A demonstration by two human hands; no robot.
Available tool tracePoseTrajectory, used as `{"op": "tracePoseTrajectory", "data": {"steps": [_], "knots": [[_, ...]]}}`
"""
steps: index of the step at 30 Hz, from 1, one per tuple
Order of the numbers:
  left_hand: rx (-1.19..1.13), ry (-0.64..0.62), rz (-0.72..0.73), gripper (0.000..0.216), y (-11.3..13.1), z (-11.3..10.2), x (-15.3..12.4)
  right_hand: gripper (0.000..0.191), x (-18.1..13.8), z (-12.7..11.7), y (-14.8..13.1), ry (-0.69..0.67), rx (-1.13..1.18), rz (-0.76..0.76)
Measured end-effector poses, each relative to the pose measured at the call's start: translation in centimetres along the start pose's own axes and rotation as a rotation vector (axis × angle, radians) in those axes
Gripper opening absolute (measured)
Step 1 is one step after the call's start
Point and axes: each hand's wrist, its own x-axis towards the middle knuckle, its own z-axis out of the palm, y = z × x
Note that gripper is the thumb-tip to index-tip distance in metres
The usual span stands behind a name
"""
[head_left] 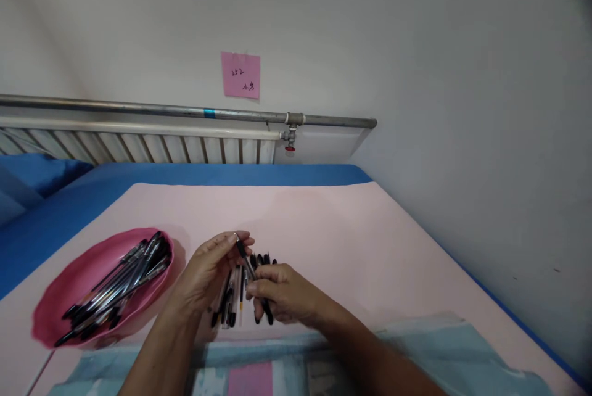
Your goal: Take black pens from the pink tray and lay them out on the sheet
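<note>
My left hand (210,269) and my right hand (282,294) meet over the pink sheet (324,229), both pinching one black pen (245,258) that slants between them. The left fingers close on its upper end, the right fingers on its lower part. Under the hands lies a row of several black pens (231,303), side by side on the sheet. A pink bowl (55,297) with several more black pens (118,288) sits to the left of my left hand.
The pink sheet lies on a blue bed cover (55,211). A radiator (139,146) and a metal pipe (185,111) run along the white wall, with a pink note (240,75) above. A light blue and pink cloth (287,371) covers the near edge.
</note>
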Motion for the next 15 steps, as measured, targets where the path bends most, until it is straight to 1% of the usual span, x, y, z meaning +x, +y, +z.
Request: {"op": "tracePoseTrajectory", "data": {"steps": [4, 7, 9, 12, 14, 15], "knots": [[0.011, 0.081, 0.012, 0.017, -0.06, -0.04, 0.12, 0.014, 0.03, 0.12, 0.19, 0.029, -0.062, -0.059], [0.032, 0.099, 0.065, 0.014, -0.27, 0.04, 0.28, 0.015, 0.12, 0.26, 0.42, 0.06, -0.115, -0.105], [0.064, 0.119, 0.105, 0.018, -0.45, 0.05, 0.41, 0.016, 0.18, 0.31, 0.55, 0.087, -0.151, -0.126], [0.092, 0.145, 0.103, 0.02, -0.57, 0.02, 0.51, 0.016, 0.26, 0.24, 0.56, 0.088, -0.143, -0.093], [0.077, 0.117, 0.062, 0.02, -0.48, 0.0, 0.46, 0.014, 0.26, 0.11, 0.42, 0.058, -0.085, -0.032], [0.066, 0.092, 0.037, 0.024, -0.4, -0.01, 0.39, 0.013, 0.24, 0.04, 0.33, 0.039, -0.055, -0.001]]}}
